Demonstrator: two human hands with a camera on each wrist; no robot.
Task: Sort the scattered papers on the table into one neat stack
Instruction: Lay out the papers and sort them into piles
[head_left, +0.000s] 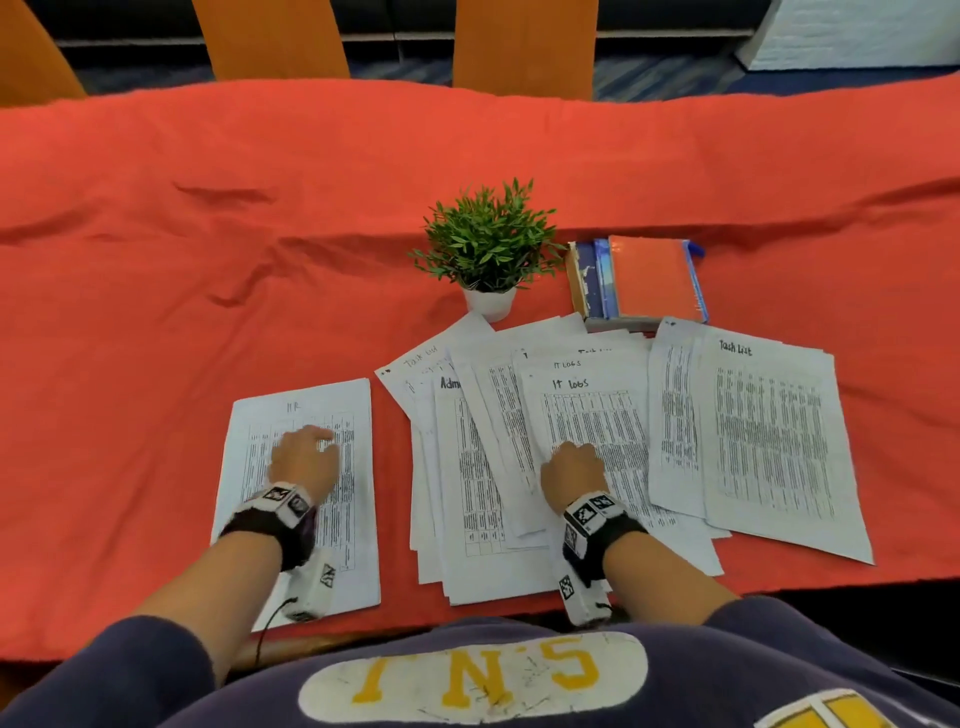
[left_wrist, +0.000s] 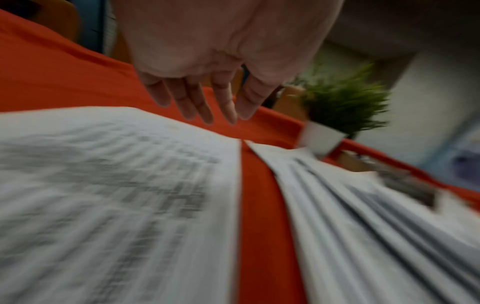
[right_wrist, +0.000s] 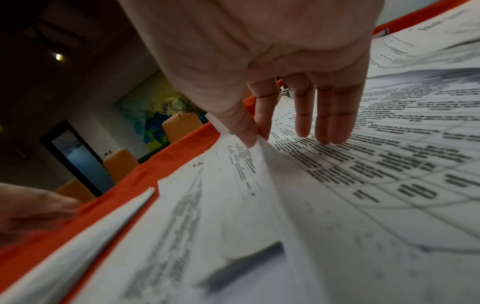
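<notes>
Printed sheets lie on the red-clothed table (head_left: 156, 260). One sheet (head_left: 332, 525) lies alone at the left, and my left hand (head_left: 317, 441) hovers over it with straight, spread fingers (left_wrist: 197, 107); the left wrist view is blurred. A fanned pile of sheets (head_left: 467, 483) fills the middle. On top is the "IT Logs" sheet (head_left: 592, 410). My right hand (right_wrist: 255, 140) pinches its raised left edge (right_wrist: 270, 164) between thumb and forefinger, and the other fingers (right_wrist: 324, 123) rest flat on it. Two "Task List" sheets (head_left: 769, 441) lie at the right.
A small potted plant (head_left: 488, 249) in a white pot stands just behind the middle pile. A stack of books (head_left: 644, 280) lies to its right, touching the papers' far edges. Orange chairs (head_left: 524, 47) line the far side. The table's near edge is at my body.
</notes>
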